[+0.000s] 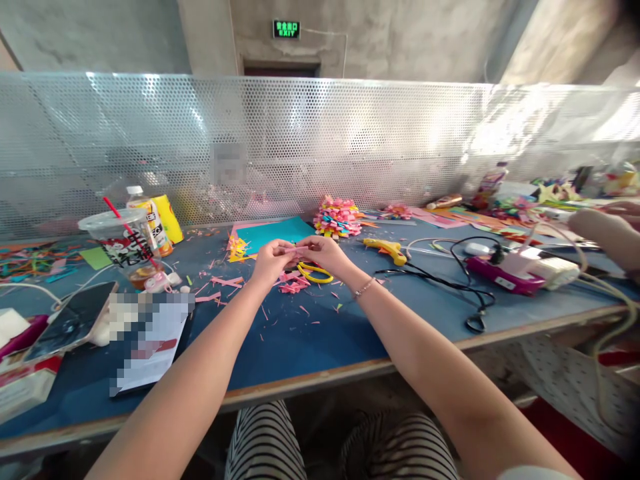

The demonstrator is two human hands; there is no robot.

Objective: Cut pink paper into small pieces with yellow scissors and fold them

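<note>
My left hand [271, 260] and my right hand [327, 255] meet over the table, fingertips pinched together. Between them is a small pink paper strip [301, 251], mostly covered by the fingers. Just below my right hand lie scissors with yellow handles [324, 279], their blades hidden. A small heap of pink paper pieces [294, 285] rests under the hands. Beyond them are a teal paper sheet [280, 233], a few yellow folded paper pieces [238, 249] and a clustered ball of pink, yellow and blue paper strips [337, 217].
A yellow glue gun [385, 250] with a black cord lies right, near a purple power strip [505, 275]. At left stand a plastic cup with a red straw [123, 247] and a bottle [150, 220]; a phone [75, 317] and a tablet [155, 353] lie closer. A co-worker's arm [607, 240] reaches in at right.
</note>
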